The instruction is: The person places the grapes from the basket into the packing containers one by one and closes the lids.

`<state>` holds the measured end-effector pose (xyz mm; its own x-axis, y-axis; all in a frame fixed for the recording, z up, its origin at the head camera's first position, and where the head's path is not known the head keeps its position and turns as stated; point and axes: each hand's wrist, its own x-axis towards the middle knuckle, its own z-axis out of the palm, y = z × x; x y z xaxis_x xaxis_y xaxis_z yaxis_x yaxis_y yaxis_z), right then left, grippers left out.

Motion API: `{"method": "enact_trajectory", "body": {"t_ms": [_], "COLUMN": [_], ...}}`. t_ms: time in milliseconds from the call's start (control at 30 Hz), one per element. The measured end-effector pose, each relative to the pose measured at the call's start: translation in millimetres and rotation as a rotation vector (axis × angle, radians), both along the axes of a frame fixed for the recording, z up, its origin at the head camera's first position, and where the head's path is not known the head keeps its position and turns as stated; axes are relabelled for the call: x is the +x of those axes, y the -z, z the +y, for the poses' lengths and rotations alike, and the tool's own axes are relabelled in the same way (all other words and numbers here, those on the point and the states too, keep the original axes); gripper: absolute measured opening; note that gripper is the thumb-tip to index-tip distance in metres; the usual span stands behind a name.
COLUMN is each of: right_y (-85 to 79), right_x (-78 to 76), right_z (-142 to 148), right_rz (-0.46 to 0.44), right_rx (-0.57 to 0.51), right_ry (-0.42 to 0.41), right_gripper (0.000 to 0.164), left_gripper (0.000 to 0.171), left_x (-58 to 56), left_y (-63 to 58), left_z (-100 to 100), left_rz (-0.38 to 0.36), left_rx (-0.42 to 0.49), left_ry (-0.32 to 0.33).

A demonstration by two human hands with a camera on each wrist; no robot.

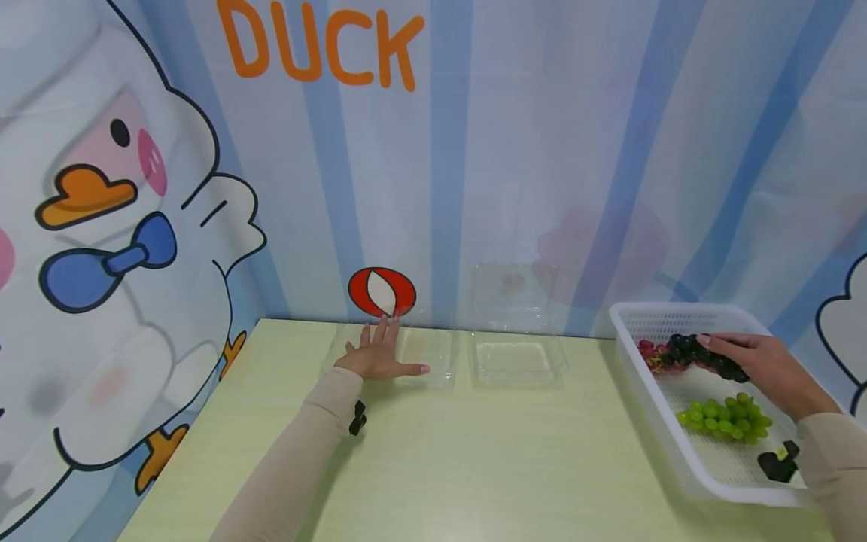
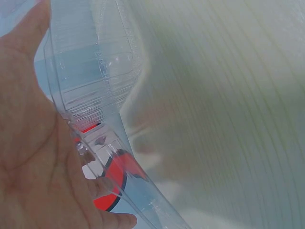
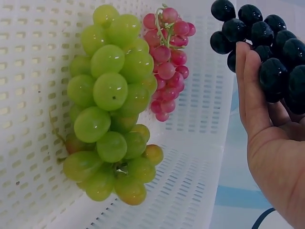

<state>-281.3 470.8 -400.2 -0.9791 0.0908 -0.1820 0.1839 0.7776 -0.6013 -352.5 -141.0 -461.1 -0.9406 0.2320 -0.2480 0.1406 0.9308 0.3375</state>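
Note:
My right hand [image 1: 765, 365] grips a bunch of black grapes [image 1: 691, 350], raised over the white basket [image 1: 704, 482]. Below it in the basket lie a bunch of green grapes [image 1: 728, 418] and a bunch of red grapes [image 1: 653, 355]; the right wrist view shows both bunches [image 3: 109, 95] up close. On the left, my left hand [image 1: 379, 357] has its fingers spread and straight, laid along a clear plastic box [image 1: 433, 357] with a raised lid. The left wrist view shows the palm against the edge of this clear box [image 2: 90, 95].
A second clear plastic box [image 1: 515, 361] stands open to the right of the first, its lid upright against the striped curtain [image 1: 501, 150]. The pale yellow table [image 1: 474, 459] runs back to this curtain. The basket stands at the table's right side.

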Motion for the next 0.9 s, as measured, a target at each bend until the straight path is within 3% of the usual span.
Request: {"method": "enact_trajectory", "body": {"t_ms": [900], "right_y": [-12.3], "right_x": [2.8], "right_z": [-17], "right_rz": [0.106], "right_rx": [-0.035], "right_ry": [0.091], "right_gripper": [0.105], "left_gripper": [0.135], "left_x": [-5.5], "left_y": [6.4], "left_z": [-2], "left_rz": [-0.015], "left_rx": [0.036], "left_ry": [-0.002]}}
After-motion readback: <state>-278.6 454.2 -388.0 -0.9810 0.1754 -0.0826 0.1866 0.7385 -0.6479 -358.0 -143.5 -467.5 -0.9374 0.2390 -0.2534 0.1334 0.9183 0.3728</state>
